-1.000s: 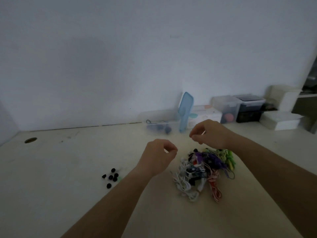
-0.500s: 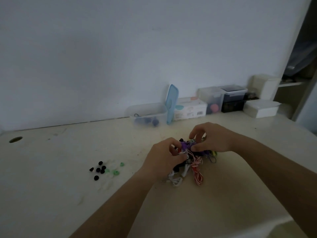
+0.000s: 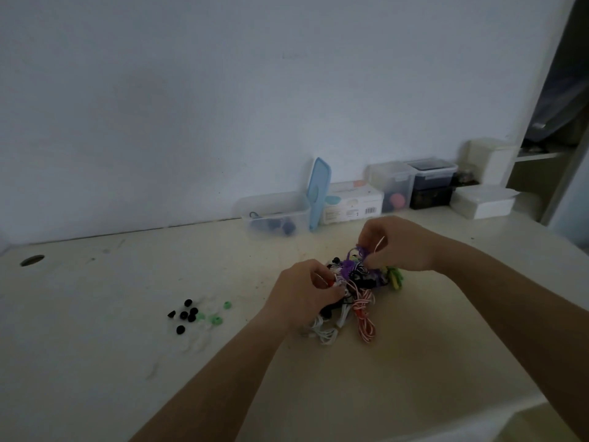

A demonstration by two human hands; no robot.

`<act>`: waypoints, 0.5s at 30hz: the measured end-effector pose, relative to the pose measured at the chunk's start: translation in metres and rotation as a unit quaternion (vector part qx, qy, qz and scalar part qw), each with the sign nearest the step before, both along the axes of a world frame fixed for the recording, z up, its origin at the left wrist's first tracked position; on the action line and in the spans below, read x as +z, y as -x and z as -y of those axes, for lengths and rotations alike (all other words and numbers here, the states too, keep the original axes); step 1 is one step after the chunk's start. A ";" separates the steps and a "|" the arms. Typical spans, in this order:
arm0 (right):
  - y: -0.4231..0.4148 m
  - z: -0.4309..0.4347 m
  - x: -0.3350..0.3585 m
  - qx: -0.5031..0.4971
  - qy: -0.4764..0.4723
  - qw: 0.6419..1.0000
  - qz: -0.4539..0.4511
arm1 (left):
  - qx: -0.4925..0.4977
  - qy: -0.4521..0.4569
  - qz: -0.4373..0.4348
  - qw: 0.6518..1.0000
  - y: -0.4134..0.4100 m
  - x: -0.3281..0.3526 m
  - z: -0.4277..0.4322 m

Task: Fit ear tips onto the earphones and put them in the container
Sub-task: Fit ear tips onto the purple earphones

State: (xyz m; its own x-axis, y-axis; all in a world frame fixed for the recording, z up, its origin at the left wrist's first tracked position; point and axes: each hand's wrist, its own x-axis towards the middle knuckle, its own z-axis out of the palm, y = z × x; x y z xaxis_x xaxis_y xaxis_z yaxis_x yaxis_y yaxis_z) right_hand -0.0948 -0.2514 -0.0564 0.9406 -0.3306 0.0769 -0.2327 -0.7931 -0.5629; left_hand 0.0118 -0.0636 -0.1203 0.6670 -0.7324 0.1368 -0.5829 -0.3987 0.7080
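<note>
Both my hands are in the tangle of earphones [image 3: 353, 282], which lies on the bench [image 3: 95, 362] right in front of me. My left hand [image 3: 306, 288] is curled into the near side of the heap, fingers bent around cords there; exactly which strand it has I cannot tell. My right hand [image 3: 395, 244], at the pile's 1 o'clock edge, pinches a loop of purple cord [image 3: 358, 252] between thumb and fingertips and lifts it slightly, with a thin pale strand beside it.

These should be feather-light and limp: thin wires that snag on each other, so I judge a hard pull would only tighten the knot or strain a joint. Better to grip at a bud or plug and tease one set free. A red-and-white cord [image 3: 365, 320] trails out at 6 o'clock.

The ear tips [image 3: 191, 314], black and green, lie loose at 9 o'clock, well apart from the pile; small, soft, likely to roll. The clear container [image 3: 274, 212] sits at 11 o'clock by the wall, its blue lid [image 3: 318, 193] propped upright beside it.

A white box [image 3: 350, 202] next to the lid carries a barcode and print too small to read.
</note>
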 end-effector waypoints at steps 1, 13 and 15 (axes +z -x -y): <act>0.000 -0.001 0.003 -0.008 -0.014 1.000 0.022 | 0.002 0.001 -0.002 1.000 0.000 0.000 -0.001; -0.026 -0.044 0.037 0.016 -0.289 0.949 0.121 | 0.042 0.166 -0.247 0.954 -0.004 0.024 -0.026; -0.033 -0.056 0.035 0.031 -0.302 0.946 0.114 | 0.023 0.253 -0.396 0.883 -0.005 0.032 -0.040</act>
